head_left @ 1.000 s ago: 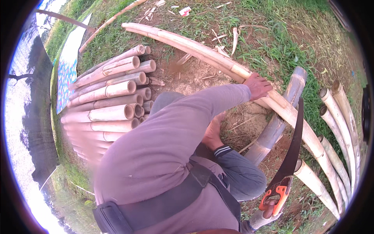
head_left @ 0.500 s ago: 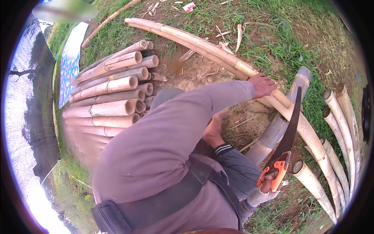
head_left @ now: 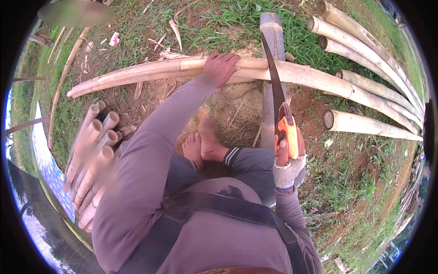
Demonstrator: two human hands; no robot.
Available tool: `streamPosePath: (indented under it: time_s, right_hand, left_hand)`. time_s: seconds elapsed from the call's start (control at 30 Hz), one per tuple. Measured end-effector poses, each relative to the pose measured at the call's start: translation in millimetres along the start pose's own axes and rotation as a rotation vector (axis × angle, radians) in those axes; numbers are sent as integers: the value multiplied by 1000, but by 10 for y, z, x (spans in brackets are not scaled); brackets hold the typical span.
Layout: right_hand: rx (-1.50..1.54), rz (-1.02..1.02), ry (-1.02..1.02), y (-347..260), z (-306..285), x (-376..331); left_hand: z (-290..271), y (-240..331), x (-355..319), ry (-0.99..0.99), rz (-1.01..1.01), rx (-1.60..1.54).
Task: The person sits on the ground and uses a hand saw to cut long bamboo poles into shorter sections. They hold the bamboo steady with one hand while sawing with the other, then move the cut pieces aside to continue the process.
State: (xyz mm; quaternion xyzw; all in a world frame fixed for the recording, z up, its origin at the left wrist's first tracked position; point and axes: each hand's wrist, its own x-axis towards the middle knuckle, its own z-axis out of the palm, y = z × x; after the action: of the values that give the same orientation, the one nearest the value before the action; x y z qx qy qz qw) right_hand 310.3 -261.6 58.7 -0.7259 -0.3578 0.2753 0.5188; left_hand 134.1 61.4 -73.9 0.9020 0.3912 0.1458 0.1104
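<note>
Head view, and my left grip point(head_left: 221, 69) is curled over the two pale bamboo poles point(head_left: 310, 74), fingers bent across their top, the poles lying over a thick grey bamboo log point(head_left: 267, 107). Over to the right, my gloved right grip point(head_left: 291, 165) is closed around the orange handle point(head_left: 287, 132) of the saw point(head_left: 276, 89)! Its dark blade points away from me, crossing above the poles; whether they touch, I can't tell.
</note>
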Motion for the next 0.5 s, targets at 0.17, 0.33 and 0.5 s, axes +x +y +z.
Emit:
streamPosePath:
  time_s: [0.17,0.33,0.5]
  right_hand:
    - [39,-15,-2,-13,122,-55]
    - [-37,-103,-27,83,102,-125]
    - [-132,-263,13,134,316,247]
  left_hand:
    - [-102,45,-18,-49,7,-17]
    - [-115,46,-44,-65,-5,26]
    - [-74,36,-25,-56,-2,49]
